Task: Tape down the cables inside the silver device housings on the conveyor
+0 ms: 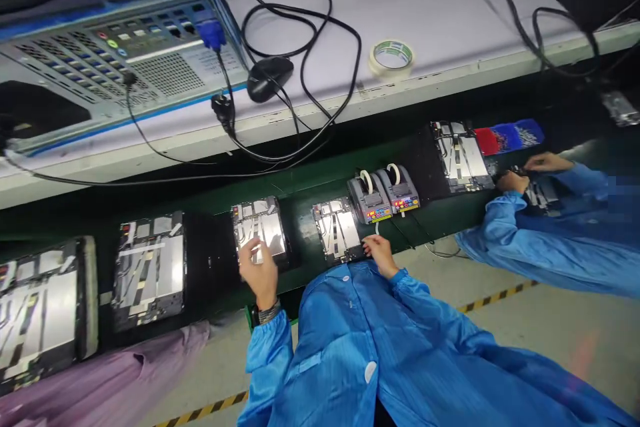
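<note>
In front of me lies an opened, flat electronic device, with silver panels and dark strips showing. My right hand is at its right edge, fingers loosely bent and slightly apart; no held object is visible. My left hand hovers over the lower part of a second opened device to the left, thumb and fingers parted and nothing visible in them. Whether either hand touches a device is not clear. Two grey tape dispensers with lit red displays stand just beyond my right hand.
More opened devices lie along the dark green bench to the left. At right, a co-worker's hands handle another device beside a red and blue item. The shelf above carries a computer case, mouse, cables and tape roll.
</note>
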The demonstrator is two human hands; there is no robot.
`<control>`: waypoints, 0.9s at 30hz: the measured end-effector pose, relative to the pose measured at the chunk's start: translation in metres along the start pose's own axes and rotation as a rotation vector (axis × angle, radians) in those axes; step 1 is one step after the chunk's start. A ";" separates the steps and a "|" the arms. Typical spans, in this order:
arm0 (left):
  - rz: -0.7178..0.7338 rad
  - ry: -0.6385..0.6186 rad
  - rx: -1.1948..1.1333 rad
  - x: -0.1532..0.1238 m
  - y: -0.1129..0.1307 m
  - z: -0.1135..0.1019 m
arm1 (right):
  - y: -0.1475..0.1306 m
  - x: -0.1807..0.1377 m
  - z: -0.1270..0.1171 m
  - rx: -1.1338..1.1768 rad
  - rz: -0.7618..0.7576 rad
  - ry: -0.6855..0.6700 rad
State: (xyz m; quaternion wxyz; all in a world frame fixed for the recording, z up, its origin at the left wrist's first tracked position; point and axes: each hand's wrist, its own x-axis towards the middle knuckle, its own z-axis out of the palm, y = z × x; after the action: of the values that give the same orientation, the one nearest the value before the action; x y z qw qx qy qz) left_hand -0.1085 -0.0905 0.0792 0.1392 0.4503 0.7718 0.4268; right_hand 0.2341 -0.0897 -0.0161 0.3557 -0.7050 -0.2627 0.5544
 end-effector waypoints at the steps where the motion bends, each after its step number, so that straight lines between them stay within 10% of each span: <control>1: 0.025 -0.094 -0.064 -0.008 0.010 0.018 | 0.006 0.010 -0.019 0.015 -0.051 0.166; 3: 0.045 -0.252 -0.150 -0.019 0.021 0.062 | 0.013 0.030 -0.041 0.045 -0.105 0.336; 10: -0.219 -0.384 -0.048 -0.023 -0.012 0.185 | 0.012 0.062 -0.048 0.162 -0.054 0.177; 19: -0.276 -0.742 -0.049 -0.047 -0.031 0.167 | -0.001 0.024 -0.066 0.177 -0.024 0.204; 27: -0.359 -0.688 -0.060 -0.052 -0.018 0.155 | -0.081 0.024 -0.015 -0.292 -0.118 -0.449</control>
State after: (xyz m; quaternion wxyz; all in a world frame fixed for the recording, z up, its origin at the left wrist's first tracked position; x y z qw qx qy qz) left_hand 0.0030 -0.0545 -0.0360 0.4756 0.4206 0.7338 0.2418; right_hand 0.2568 -0.0257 0.0361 0.2145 -0.5917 -0.4528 0.6315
